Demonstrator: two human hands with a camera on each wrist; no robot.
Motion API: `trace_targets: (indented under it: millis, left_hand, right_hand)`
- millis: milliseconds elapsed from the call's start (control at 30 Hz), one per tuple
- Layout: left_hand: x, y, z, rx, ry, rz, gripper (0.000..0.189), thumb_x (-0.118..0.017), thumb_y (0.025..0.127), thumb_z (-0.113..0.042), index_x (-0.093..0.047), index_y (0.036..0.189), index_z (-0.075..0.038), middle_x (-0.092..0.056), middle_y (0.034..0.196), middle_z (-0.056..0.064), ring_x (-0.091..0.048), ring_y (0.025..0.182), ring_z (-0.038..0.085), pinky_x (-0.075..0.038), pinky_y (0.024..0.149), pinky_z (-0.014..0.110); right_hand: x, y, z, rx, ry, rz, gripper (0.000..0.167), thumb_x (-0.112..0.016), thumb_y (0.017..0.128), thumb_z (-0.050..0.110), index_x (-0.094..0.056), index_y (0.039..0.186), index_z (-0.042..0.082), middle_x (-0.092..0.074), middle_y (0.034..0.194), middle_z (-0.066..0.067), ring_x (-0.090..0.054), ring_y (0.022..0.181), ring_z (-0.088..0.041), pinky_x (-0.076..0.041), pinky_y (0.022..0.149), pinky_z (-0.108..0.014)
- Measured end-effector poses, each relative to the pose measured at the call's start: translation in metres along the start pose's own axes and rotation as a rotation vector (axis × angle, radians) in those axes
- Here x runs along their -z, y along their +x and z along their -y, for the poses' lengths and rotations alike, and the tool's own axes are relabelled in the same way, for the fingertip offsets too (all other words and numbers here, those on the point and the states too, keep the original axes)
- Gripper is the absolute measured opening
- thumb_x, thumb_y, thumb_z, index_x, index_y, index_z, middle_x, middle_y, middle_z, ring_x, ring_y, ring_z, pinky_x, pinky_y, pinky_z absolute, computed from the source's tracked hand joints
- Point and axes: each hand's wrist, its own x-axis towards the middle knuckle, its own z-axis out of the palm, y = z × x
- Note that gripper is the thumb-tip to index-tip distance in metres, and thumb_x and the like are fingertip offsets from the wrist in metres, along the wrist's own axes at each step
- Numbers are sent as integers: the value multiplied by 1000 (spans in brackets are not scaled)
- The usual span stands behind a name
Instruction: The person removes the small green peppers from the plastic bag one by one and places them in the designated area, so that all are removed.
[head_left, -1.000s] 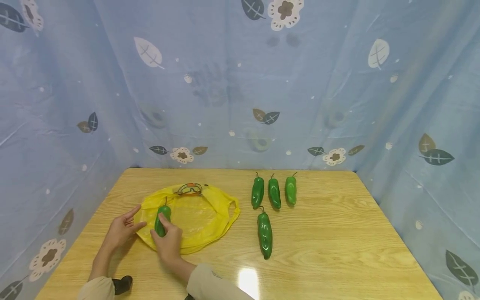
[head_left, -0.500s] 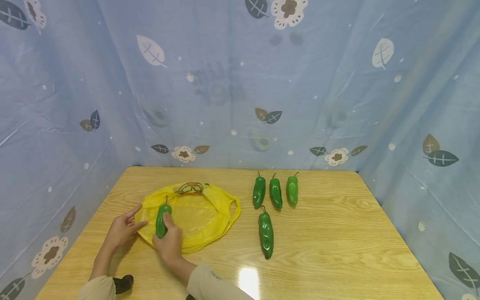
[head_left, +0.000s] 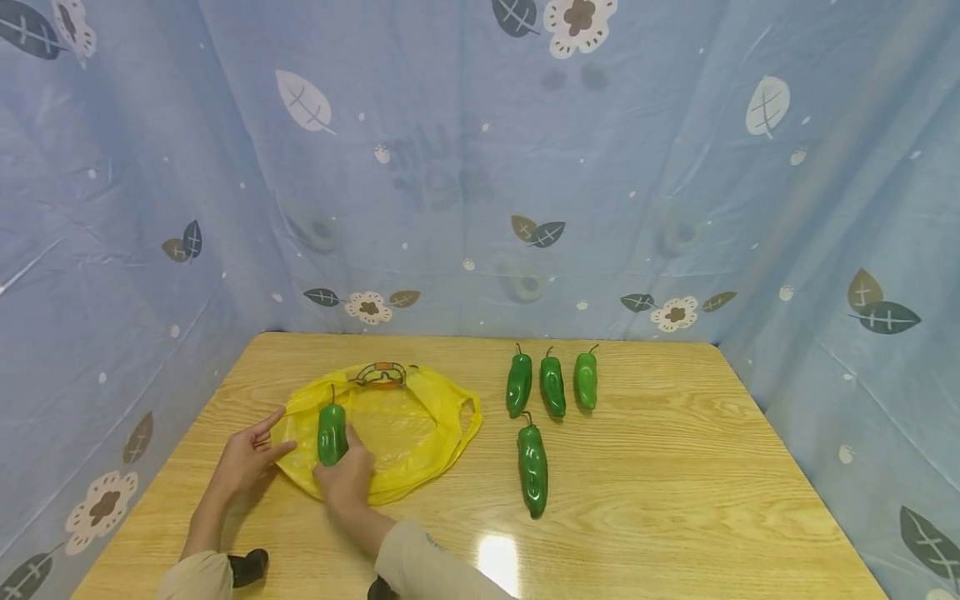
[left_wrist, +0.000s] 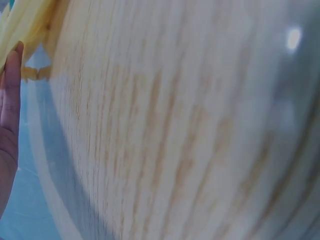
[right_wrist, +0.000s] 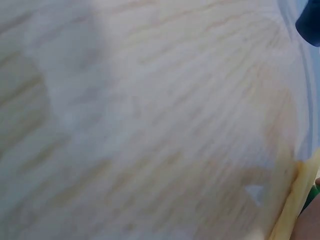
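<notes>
My right hand [head_left: 347,477] grips a green pepper [head_left: 332,433] by its lower part, stem pointing away, above the left part of a yellow plastic bag [head_left: 390,427]. The bag lies spread on the table, with a loop handle at its right. At its left edge my left hand [head_left: 246,457] has thumb and forefinger apart, fingertips right at the plastic. The left wrist view shows straight fingers [left_wrist: 11,95] against yellow plastic. In the right wrist view, part of the right hand [right_wrist: 307,220] shows beside the bag's yellow edge, with a sliver of green.
Three green peppers [head_left: 552,387] lie in a row at the back of the wooden table [head_left: 675,483], right of the bag. Another green pepper [head_left: 532,471] lies nearer the front. A blue patterned curtain [head_left: 480,167] encloses the back and sides.
My right hand has moved slightly right with the pepper, which has turned more upright in the head view. My left hand has stayed at the bag's edge.
</notes>
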Motion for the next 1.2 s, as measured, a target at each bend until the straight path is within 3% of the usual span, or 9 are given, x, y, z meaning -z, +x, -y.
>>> trace_targets:
  millis: [133,367,433,467,567,633,667,1000,1200]
  left_hand:
    - [-2,2,-1,7,10,1,70,-68,91,-25,-34,147,1,-39,136,40,-55,110,43,-50,88,51]
    - [-4,4,-1,8,47,-1,71,-66,92,-31,-34,147,0,-43,132,41,-57,95,34,-51,80,45]
    - [-3,5,-1,17,43,2,72,-66,92,-32,-33,147,-1,-57,103,35,-51,75,25,-48,69,36]
    - [-3,5,-1,11,47,-1,72,-66,92,-32,-34,147,-1,-58,101,36,-53,74,27,-49,68,37]
    - [-1,5,-1,11,32,0,72,-66,92,-31,-33,147,0,-57,102,37,-60,89,39,-53,78,45]
    - [0,4,0,3,28,8,73,-66,92,-32,-31,147,2,-38,135,41,-48,116,52,-45,92,59]
    - [0,4,0,0,21,14,73,-65,92,-31,-30,147,3,-29,140,41,-40,121,56,-40,95,64]
    - [0,6,0,-1,17,35,72,-65,93,-29,-30,147,4,-29,141,40,-39,122,57,-38,97,62]
    - [-1,4,1,-34,29,21,70,-65,93,-26,-31,146,4,-31,139,40,-42,119,56,-40,95,61]
  right_hand:
    - [6,5,0,-51,30,-3,70,-79,63,-12,-59,129,0,-68,109,-8,-65,93,-17,-55,79,-28]
    - [18,13,-9,-61,102,-5,62,-78,67,-8,-61,126,-2,-69,110,-8,-62,86,-10,-54,71,-23]
    - [21,14,-10,-64,141,-10,59,-77,67,-7,-62,124,-3,-69,111,-10,-62,87,-11,-54,70,-23]
    - [22,14,-10,-71,163,-10,58,-77,67,-7,-62,123,-4,-69,112,-10,-63,87,-11,-54,70,-23]
    - [25,12,-8,-83,209,3,57,-78,67,-7,-64,121,-4,-69,111,-11,-65,91,-14,-55,72,-24]
    - [27,8,-5,-98,233,15,56,-80,66,-6,-65,120,-3,-69,111,-11,-66,93,-15,-56,75,-24]
    - [28,6,-3,-103,251,23,56,-80,65,-7,-65,119,-4,-69,111,-11,-66,95,-16,-55,76,-24]
    - [57,-9,12,-160,466,66,61,-78,70,-9,-60,127,-1,-62,127,-10,-60,112,-19,-53,86,-26]
    - [91,-5,12,-92,499,83,60,-76,75,-7,-56,132,-1,-58,132,-12,-57,117,-22,-52,88,-26]
